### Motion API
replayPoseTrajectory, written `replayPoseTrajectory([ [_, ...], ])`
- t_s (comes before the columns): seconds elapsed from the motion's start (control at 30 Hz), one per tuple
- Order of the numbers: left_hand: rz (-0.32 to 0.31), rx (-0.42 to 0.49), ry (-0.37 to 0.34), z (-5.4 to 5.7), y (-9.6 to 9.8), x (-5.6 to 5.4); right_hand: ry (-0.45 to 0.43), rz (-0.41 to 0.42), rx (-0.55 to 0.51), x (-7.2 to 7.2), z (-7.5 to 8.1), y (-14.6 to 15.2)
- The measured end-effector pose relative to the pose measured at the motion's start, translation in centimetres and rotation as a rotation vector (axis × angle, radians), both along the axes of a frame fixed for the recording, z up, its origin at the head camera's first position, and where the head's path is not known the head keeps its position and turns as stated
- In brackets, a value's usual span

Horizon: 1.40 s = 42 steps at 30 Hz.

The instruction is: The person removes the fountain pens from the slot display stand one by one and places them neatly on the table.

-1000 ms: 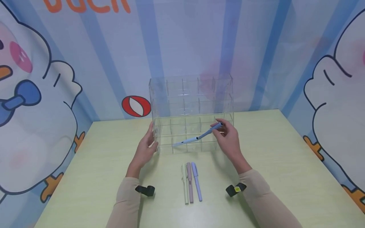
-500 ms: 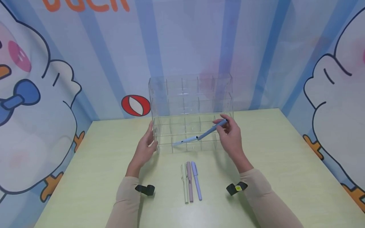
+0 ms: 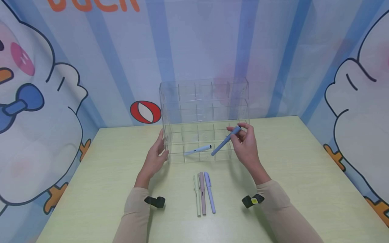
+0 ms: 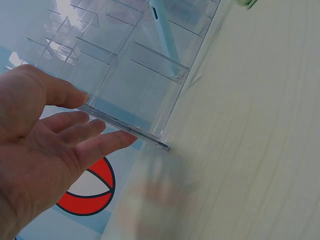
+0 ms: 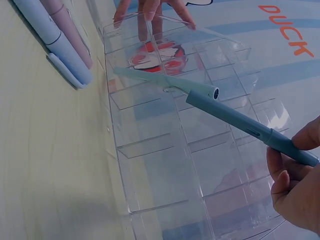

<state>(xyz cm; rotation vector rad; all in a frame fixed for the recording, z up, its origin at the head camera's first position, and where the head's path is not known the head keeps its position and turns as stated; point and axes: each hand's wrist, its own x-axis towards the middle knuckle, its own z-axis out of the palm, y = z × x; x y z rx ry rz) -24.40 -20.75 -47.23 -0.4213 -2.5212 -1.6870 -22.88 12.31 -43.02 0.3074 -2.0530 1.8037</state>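
Right fingers (image 5: 281,183) around a smooth, slim, round-bodied blue pen (image 5: 245,125)

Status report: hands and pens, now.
Left fingers pinching side of clear organizer. Right fingers holding dark blue pen. Possible obstruction: light blue pen, slanted at bottom row.

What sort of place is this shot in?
Probably a staged recording booth rather than a working office: a cartoon-printed backdrop stands behind and along both sides of a pale tabletop, and black cameras are worn at both wrists.

Orange "DUCK" (image 5: 285,31), seemingly, on striped backdrop (image 3: 200,40)
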Motion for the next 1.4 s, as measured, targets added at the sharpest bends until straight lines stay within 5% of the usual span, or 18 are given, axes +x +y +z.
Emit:
replayPoseTrajectory([
  [0.43,-0.004,-0.002,-0.01,0.2,0.1,0.1,-0.002,0.022,-0.026,0.2,0.4,0.2],
  [0.7,-0.009,-0.02,-0.027,3.2,1.0,2.0,-0.015,0.023,-0.034,0.1,0.4,0.5],
  [0.93,-0.02,-0.017,-0.019,3.7,1.1,2.4,-0.003,0.008,0.027,0.1,0.7,0.8],
  [1.4,-0.027,-0.009,-0.017,3.6,1.1,2.3,-0.334,0.225,0.179,0.3,1.2,1.7],
])
